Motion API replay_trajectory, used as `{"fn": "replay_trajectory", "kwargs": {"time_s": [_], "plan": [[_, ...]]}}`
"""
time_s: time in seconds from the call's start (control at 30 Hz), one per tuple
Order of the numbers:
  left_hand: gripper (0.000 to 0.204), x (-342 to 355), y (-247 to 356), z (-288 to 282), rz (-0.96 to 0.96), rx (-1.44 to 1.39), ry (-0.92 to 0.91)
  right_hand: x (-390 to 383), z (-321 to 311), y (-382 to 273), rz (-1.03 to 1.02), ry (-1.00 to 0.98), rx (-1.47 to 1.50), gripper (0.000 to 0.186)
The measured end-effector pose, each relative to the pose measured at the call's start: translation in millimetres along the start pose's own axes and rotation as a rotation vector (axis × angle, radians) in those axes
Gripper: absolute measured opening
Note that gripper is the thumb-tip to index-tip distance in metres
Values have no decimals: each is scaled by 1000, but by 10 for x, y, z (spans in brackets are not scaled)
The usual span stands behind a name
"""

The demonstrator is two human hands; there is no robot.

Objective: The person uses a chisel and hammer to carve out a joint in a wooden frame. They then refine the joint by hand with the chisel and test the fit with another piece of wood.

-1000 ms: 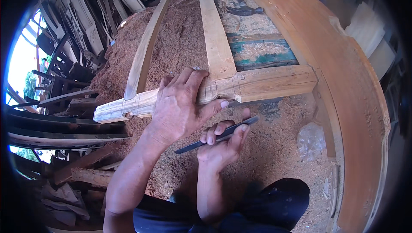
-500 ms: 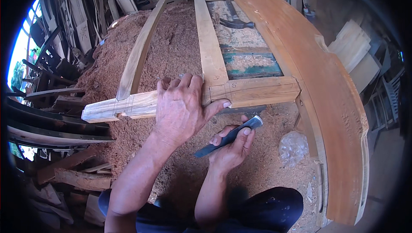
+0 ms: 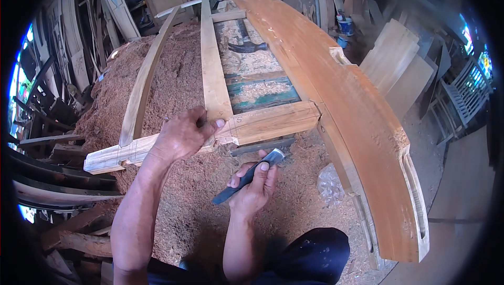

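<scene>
Left hand (image 3: 181, 137): left of centre in the frame, laid across a pale wooden crosspiece (image 3: 275, 122). Thumb extended right, its tip by the joint with the middle rail (image 3: 212, 64); index finger bent, gap visible between it and thumb. Remaining fingers partly hidden; cannot tell how firmly they press.

Right hand (image 3: 251, 193): lower centre, just below the crosspiece and apart from it. Fingers and thumb pinch a flat dark metal blade (image 3: 249, 177), held slantwise; bright end to the upper right, dark end to the lower left.

Crosspiece: runs from left of frame to right of centre, pencil-marked, with notches cut in its near edge. Side rail (image 3: 147, 85) meets it toward the left; its right end meets the framework along a broad orange-brown plank (image 3: 325, 90), which curves down the right half in this lens.

Surroundings: claw hammer (image 3: 248, 47) upper centre, lying on shavings-strewn boards with green paint. Heap of sawdust (image 3: 176, 83) between the two rails. Clear plastic bag (image 3: 331, 185) right of the blade, near the plank. Pale boards (image 3: 391, 59) lean at upper right.
</scene>
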State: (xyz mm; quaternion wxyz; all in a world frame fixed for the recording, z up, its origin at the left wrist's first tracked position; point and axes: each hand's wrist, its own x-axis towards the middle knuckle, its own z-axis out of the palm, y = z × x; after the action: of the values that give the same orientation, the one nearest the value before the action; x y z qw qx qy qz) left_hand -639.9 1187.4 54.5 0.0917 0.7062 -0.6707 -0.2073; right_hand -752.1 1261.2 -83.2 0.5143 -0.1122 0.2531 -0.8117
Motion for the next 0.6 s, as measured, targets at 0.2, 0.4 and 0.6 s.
{"fn": "replay_trajectory", "kwargs": {"time_s": [0.2, 0.4, 0.6], "plan": [[80, -52, 16, 43, 1, -1, 43, 9, -13, 5, 42, 5, -49, 29], [64, -169, -5, 38, 234, 92, 159, 46, -14, -8, 39, 17, 2, 28], [46, -269, -68, 317, 490, 352, 423, 77, -23, -17, 27, 34, 15, 27]]}}
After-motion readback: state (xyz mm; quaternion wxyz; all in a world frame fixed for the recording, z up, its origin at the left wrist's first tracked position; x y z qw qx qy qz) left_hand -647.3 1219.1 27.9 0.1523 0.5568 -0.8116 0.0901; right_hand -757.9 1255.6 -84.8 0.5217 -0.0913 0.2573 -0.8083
